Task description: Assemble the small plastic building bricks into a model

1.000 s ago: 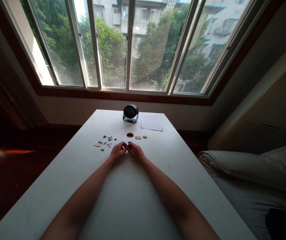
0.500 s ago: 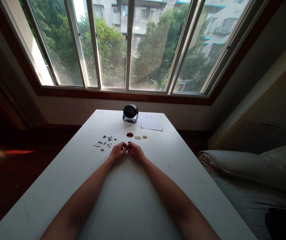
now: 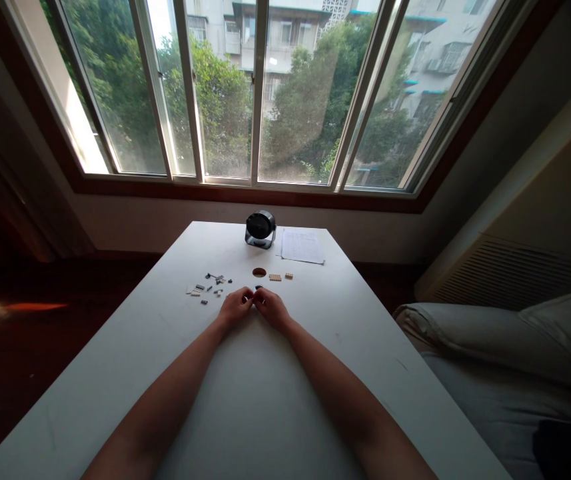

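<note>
Bare forearms and hands [image 3: 254, 308], sleeveless.

Daylight floods in through the window [image 3: 260, 93] across the top; the corners sink into dim shadow, edges bowed outward.

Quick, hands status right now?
Left hand: fingers curled, pinching a small dark piece with the right.
Right hand: curled, on the same piece.

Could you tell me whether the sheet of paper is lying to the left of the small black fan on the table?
No, the sheet of paper lies just right of the small black fan, at the far end of the white table.
</note>
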A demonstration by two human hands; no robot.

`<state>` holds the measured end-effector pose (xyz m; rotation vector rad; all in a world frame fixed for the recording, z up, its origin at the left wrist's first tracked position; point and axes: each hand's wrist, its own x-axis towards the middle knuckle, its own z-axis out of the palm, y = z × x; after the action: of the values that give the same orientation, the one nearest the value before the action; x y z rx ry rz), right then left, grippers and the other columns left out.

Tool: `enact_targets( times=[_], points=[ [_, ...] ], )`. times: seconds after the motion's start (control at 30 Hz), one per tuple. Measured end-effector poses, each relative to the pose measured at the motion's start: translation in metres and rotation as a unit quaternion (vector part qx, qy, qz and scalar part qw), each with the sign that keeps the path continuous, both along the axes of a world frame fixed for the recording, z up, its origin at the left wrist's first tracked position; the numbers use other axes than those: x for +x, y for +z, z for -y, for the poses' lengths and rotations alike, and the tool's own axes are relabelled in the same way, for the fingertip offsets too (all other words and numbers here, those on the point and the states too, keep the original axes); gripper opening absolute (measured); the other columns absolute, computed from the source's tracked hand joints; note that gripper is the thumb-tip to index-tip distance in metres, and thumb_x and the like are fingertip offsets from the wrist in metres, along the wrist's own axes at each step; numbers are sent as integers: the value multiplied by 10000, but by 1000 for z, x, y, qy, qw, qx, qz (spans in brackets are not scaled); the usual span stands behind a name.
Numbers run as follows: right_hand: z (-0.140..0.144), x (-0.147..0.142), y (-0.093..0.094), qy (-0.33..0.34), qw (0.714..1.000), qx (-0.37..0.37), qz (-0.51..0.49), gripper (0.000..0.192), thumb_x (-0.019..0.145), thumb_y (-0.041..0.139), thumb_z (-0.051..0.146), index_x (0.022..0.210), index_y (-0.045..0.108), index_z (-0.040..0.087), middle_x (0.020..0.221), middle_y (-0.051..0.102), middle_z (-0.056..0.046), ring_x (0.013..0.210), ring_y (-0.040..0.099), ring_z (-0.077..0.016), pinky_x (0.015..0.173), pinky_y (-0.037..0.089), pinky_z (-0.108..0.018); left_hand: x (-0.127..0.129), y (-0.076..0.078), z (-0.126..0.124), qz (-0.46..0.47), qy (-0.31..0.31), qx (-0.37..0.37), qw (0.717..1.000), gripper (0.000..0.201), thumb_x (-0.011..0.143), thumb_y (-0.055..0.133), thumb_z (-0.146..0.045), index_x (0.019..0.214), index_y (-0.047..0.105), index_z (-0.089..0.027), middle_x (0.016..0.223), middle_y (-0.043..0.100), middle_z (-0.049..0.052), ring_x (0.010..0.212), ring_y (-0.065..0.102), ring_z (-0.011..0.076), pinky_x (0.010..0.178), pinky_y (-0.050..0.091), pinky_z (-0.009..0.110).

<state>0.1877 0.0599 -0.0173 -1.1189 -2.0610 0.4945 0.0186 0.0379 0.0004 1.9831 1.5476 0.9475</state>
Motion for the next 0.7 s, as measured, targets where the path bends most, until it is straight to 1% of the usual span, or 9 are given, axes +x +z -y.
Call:
enact_targets(
  times=[0.27,0.6,0.7],
  points=[
    [-1,0,-2,-1,1000,-3,2,69,793,606,180,851,616,215,811,639,0,709,544,-144,669,411,-236,0,-3,-3,0,6,-2,1000,167,796,564,-289,907,666,-217,856,691,14,751,585,142,715,434,241],
    [-1,0,-1,4,1000,3,4,39,817,599,188,845,613,210,809,623,-4,701,533,-140,657,394,-236,1,-3,-2,0,3,15,1000,147,807,544,-238,896,660,-224,868,696,14,770,589,147,717,420,247],
    [-1,0,-1,3,1000,13,15,36,820,599,173,826,612,206,802,605,-5,719,524,-141,670,388,-240,-1,-5,-3,3,30,28,999,134,820,537,-245,883,653,-221,846,689,18,757,590,151,712,418,257]
  ],
)
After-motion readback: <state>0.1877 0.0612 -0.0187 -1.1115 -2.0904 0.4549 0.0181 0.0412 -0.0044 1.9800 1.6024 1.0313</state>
